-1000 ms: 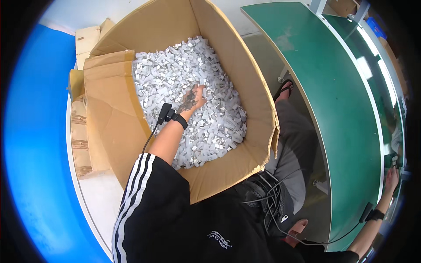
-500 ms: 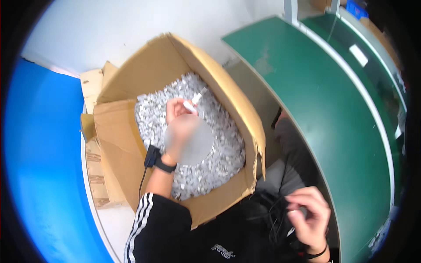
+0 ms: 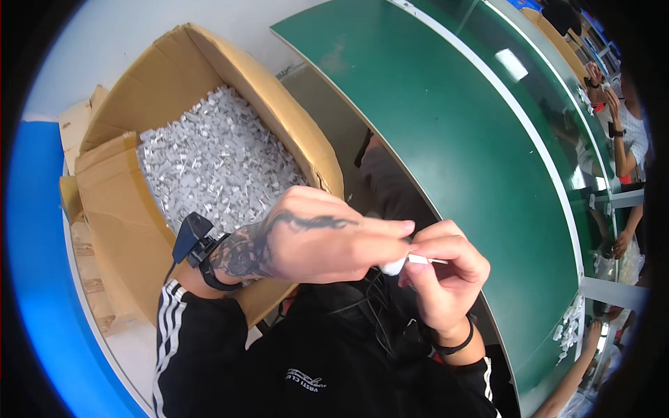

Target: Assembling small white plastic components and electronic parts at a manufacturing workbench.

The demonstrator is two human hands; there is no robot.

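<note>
A small flat white strip with a thin stick at its end [image 3: 418,258] sits at the fingertips of the right hand [image 3: 446,275]. The thumb and pointing finger of that hand pinch it, and the thin stick points right, toward the palm. Just left of the strip is a small rounded white piece [image 3: 394,267], right under the fingers of the left hand [image 3: 320,235]. The left hand's fingers are close together and point right. Its thumb is hidden, so one cannot tell if it is pinching the rounded piece. One also cannot tell if the two white bits are joined.

The hands meet in front of the person's black shirt [image 3: 306,348]. To the left is a big brown cardboard box [image 3: 104,182], with a heap of small white and silver pieces [image 3: 216,160] inside it. To the right is a long, smooth green surface [image 3: 446,125]. Other people's hands [image 3: 613,106] show at the far right.

Half a second ago, the left hand was over the heap with a white piece at its fingers, and the right hand was off by itself on the near right. Now the two hands are together, out of the box. The view has turned too, so the box shows more to the left.
</note>
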